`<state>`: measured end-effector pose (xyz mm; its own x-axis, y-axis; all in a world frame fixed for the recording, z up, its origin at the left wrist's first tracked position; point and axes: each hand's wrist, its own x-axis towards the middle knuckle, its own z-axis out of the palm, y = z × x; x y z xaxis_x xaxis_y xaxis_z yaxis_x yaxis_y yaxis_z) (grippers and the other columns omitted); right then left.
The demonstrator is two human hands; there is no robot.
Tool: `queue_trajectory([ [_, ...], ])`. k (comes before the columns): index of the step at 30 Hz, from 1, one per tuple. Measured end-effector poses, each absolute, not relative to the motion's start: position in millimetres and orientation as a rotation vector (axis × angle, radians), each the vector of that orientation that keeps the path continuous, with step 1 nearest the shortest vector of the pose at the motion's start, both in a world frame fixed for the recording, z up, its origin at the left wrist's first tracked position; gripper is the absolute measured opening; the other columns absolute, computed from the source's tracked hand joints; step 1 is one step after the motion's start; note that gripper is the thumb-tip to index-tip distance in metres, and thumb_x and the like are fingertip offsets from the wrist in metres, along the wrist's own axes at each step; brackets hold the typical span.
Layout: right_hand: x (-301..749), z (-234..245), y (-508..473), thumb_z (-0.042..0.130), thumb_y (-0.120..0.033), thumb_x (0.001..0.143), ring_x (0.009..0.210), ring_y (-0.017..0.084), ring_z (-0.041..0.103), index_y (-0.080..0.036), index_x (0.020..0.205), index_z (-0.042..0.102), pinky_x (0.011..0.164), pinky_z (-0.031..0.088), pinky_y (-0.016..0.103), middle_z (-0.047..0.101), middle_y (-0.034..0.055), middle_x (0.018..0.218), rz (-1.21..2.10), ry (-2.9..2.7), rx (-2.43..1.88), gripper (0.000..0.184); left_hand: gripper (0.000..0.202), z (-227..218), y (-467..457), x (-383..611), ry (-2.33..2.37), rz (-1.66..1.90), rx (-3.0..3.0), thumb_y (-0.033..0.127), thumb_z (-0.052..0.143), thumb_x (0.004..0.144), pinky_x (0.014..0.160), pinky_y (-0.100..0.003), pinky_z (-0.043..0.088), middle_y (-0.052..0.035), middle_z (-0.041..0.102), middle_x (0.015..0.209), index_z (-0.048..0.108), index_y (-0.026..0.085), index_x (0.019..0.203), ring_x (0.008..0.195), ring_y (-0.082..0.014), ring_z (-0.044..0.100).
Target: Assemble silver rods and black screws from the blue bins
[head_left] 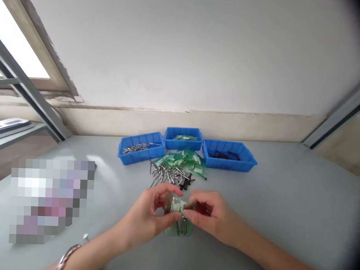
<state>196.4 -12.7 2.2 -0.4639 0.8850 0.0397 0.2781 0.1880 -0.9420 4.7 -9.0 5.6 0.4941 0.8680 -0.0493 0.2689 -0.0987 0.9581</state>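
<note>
Near the front of the table, a small clear-green plastic bag (pixel 179 229) hangs between my two hands, with slim metal pins or screws visible inside its lower part. My left hand (pixel 153 213) grips the left side of the bag's top, its thumb and index finger curled around it. From the right, my right hand (pixel 209 214) pinches the top of the bag between thumb and fingers. Just beyond my hands lie a heap of loose silver pins (pixel 167 174), a few black screws (pixel 186 181) and a pile of green plastic bags (pixel 182 158).
Three blue bins stand at the back: the left bin (pixel 142 159) holds silver pins, the middle bin (pixel 183 144) green bags, the right bin (pixel 232 165) black screws. A blurred-out object (pixel 50 201) lies at left. Grey metal posts (pixel 340 111) flank the table.
</note>
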Motion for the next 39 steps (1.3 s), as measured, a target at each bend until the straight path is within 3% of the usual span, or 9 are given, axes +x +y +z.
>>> queue_trajectory([
  [4, 197.0, 3.3, -11.1, 0.061, -0.03, 0.071, 0.052, 0.008, 0.031, -0.017, 0.063, 0.053, 0.047, 0.025, 0.022, 0.037, -0.0062, 0.055, 1.315, -1.826, -1.084, 0.017, 0.034, 6.0, -7.6, 4.9, 1.019, 0.725, 1.583, 0.033, 0.063, 0.075, 0.062, -0.027, 0.04, 0.0005, 0.053, 0.067, 0.054, 0.015, 0.103, 0.064, -0.0133, 0.048],
  [9, 196.9, 0.1, -11.7, 0.064, -0.031, 0.07, 0.054, 0.008, 0.031, -0.016, 0.066, 0.056, 0.047, 0.024, 0.022, 0.036, -0.0057, 0.057, 1.328, -1.891, -1.099, 0.018, 0.036, 9.6, -6.5, 5.7, 1.023, 0.817, 1.499, 0.037, 0.067, 0.071, 0.057, -0.025, 0.038, 0.0025, 0.05, 0.06, 0.056, 0.015, 0.097, 0.059, -0.012, 0.047],
  [17, 195.3, -0.6, -12.2, 0.058, -0.028, 0.074, 0.057, 0.01, 0.034, -0.013, 0.075, 0.064, 0.05, 0.026, 0.024, 0.042, -0.0026, 0.063, 1.324, -1.967, -1.064, 0.017, 0.033, 10.2, -6.7, 6.9, 1.03, 0.857, 1.527, 0.031, 0.07, 0.068, 0.054, -0.021, 0.036, 0.0066, 0.041, 0.055, 0.058, 0.015, 0.093, 0.055, -0.0085, 0.041],
  [27, 195.1, -2.2, -12.1, 0.058, -0.027, 0.074, 0.056, 0.01, 0.033, -0.013, 0.078, 0.064, 0.051, 0.027, 0.023, 0.043, -0.0029, 0.064, 1.326, -1.947, -1.108, 0.015, 0.03, 7.5, -5.1, 8.1, 1.051, 0.879, 1.485, 0.029, 0.07, 0.069, 0.054, -0.02, 0.039, 0.0023, 0.053, 0.061, 0.059, 0.014, 0.092, 0.058, -0.0095, 0.047],
  [39, 194.3, -1.3, -12.7, 0.055, -0.024, 0.076, 0.057, 0.01, 0.034, -0.015, 0.082, 0.066, 0.05, 0.027, 0.023, 0.042, -0.0038, 0.063, 1.295, -1.99, -1.092, 0.015, 0.033, 6.4, -6.8, 9.6, 1.023, 0.909, 1.462, 0.028, 0.069, 0.071, 0.056, -0.019, 0.042, 0.0024, 0.056, 0.064, 0.057, 0.015, 0.099, 0.06, -0.0091, 0.05],
])
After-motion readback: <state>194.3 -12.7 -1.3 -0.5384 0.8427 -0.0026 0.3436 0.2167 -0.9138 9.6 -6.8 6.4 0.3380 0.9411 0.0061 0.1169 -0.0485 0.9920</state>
